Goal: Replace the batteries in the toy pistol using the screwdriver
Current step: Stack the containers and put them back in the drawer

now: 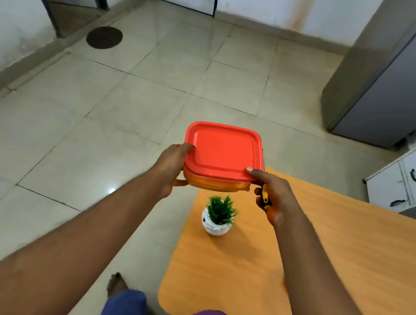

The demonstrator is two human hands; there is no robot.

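Observation:
A square plastic container with a red lid (pixel 222 154) is held in the air above the left corner of the wooden table (pixel 324 247). My left hand (pixel 171 169) grips its left side, thumb on the lid and fingers underneath. My right hand (pixel 274 194) presses its thumb on the lid's right corner, while its other fingers curl round a screwdriver with a yellow and black handle (pixel 266 197). The screwdriver's shaft runs up behind the container's right edge. No toy pistol or batteries show; the container's contents are hidden.
A small artificial plant in a white pot (pixel 217 218) stands on the table just below the container. A tiled floor lies to the left. A grey cabinet (pixel 398 79) stands at the back right, and a white cupboard (pixel 406 178) beyond the table.

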